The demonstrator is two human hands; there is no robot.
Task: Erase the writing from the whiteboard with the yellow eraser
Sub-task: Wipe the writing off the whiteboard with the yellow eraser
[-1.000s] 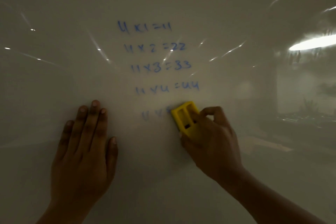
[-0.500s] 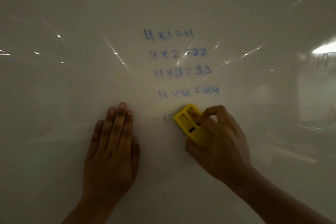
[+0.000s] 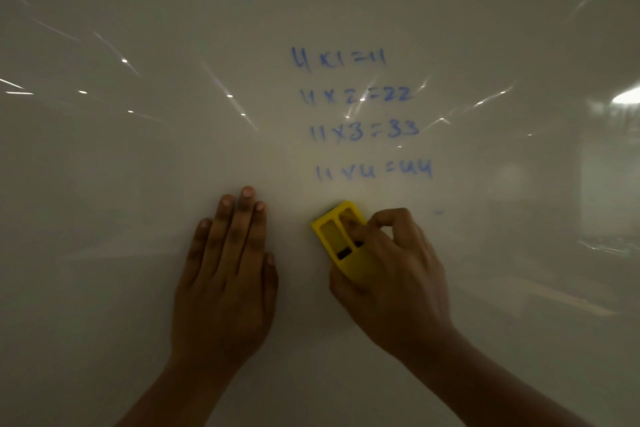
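We press the yellow eraser [image 3: 341,239], pinched in our right hand [image 3: 391,274], against the whiteboard [image 3: 138,184] just below "11 x 4 = 44" [image 3: 373,172]; the fifth line, part-visible a second ago, is now wiped away. Our left hand [image 3: 227,274] lies flat, fingers together, and four blue lines remain, plus a faint speck [image 3: 439,212] at right.

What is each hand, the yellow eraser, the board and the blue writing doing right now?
Left hand: open, flat on the board.
Right hand: closed on the eraser.
Yellow plastic eraser: tilted, pressed to the board below the sums.
Blue marker writing: four sum lines unwiped; a small blue speck at the right.
Glossy white whiteboard: partly wiped, shiny with reflections.
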